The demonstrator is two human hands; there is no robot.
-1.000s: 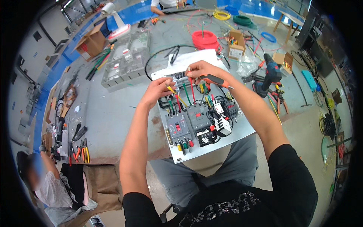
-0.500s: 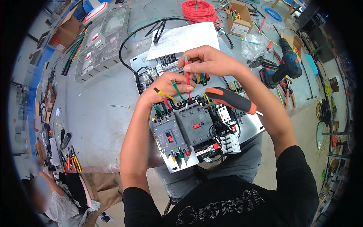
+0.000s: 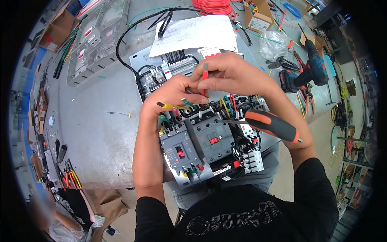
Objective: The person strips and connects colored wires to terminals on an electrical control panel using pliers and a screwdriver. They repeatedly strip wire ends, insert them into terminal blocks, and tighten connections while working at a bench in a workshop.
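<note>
My left hand and my right hand meet above the far end of a panel. My right thumb and fingers pinch a red cable with a bare flattened metal end pointing up. Lower on the same cable, my left thumb and fingertips close round it. Yellow and green cables with similar ends rise beside my left hand. Nearer me are a grey circuit breaker and a grey contactor, each with a red part. An orange-and-black screwdriver slants over the contactor, its tip hard to make out.
A printed sheet covers the panel's far edge. A cordless drill and pliers lie at right; a red wire coil is at the back. Clear-covered boxes stand at left, and another person is at lower left.
The view has shifted a little, and the panel and screwdriver appear farther right. My right hand has moved slightly right with the red cable, uncovering a white-and-red breaker behind it.
</note>
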